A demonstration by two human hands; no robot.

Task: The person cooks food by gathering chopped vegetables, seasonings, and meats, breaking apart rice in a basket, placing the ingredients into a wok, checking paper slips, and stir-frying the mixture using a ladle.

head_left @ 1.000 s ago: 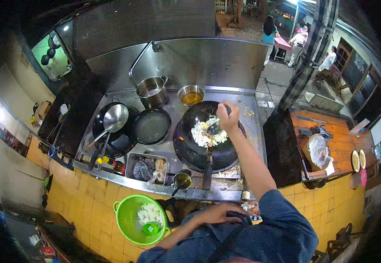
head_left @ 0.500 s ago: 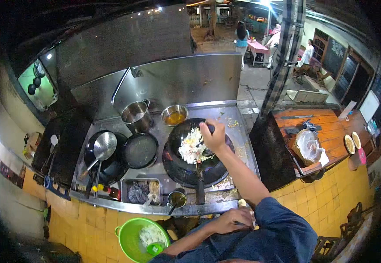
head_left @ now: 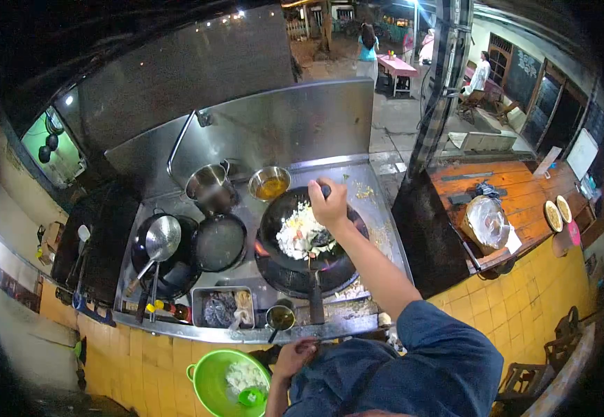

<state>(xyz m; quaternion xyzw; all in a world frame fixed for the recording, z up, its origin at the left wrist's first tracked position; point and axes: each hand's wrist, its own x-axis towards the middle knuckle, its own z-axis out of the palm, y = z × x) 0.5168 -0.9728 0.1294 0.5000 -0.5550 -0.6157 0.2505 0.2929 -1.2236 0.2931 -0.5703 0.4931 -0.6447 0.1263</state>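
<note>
My right hand (head_left: 329, 208) is closed around the dark handle of a spatula (head_left: 323, 240), whose head rests in the food in a black wok (head_left: 284, 212). White rice (head_left: 295, 235) with yellow and reddish bits lies in this wok, which sits over a burner with some flame showing. The wok's long handle (head_left: 316, 299) points toward me. My left hand (head_left: 295, 357) is in front of the stove's edge, below that handle and apart from it, its fingers loosely apart and holding nothing. Near it are a small pot of dark liquid (head_left: 280, 317) and a green basin (head_left: 208, 389) of white rice.
A steel pot (head_left: 210, 186), a bowl of amber liquid (head_left: 270, 184), a flat pan (head_left: 221, 242) and a large ladle (head_left: 163, 238) over another wok occupy the stove. A metal tray (head_left: 222, 307) holds bags. A wooden table (head_left: 517, 181) stands right, beyond a post (head_left: 448, 83). People are farther off.
My left hand has moved left, from in front of my body to below the small pot. My right hand has shifted slightly up and left, the spatula head now showing dark over the rice.
</note>
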